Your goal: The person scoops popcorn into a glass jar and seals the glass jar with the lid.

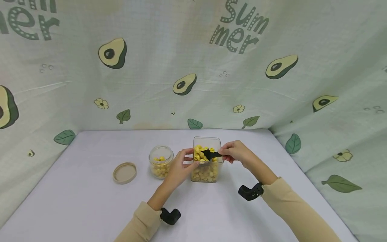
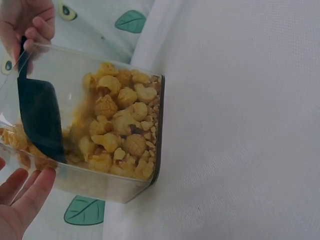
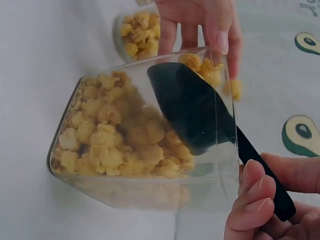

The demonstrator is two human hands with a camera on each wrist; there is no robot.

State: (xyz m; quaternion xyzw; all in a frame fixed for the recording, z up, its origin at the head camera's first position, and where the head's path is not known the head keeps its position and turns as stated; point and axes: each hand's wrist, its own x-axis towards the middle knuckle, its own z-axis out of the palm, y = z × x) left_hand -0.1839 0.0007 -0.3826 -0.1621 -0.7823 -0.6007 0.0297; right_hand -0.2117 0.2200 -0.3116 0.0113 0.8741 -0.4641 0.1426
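A tall clear square container (image 1: 205, 173) of yellow popcorn (image 2: 120, 120) stands on the table. My left hand (image 1: 181, 168) holds its left side, thumb at the front rim and fingers along the wall. My right hand (image 1: 237, 153) pinches the handle of a black scoop (image 1: 208, 154) at the right rim. Inside the container, the scoop's broad blade tilts down toward the popcorn, with several pieces (image 3: 202, 70) beside it near the rim. Just left of my left hand stands a round clear jar (image 1: 161, 161), uncapped and partly filled with popcorn.
A round beige lid (image 1: 125, 173) lies on the white table (image 1: 90, 201), left of the jar. Behind the table hangs a pale curtain (image 1: 145, 101) printed with avocados and leaves. Each wrist wears a black camera mount (image 1: 251, 192).
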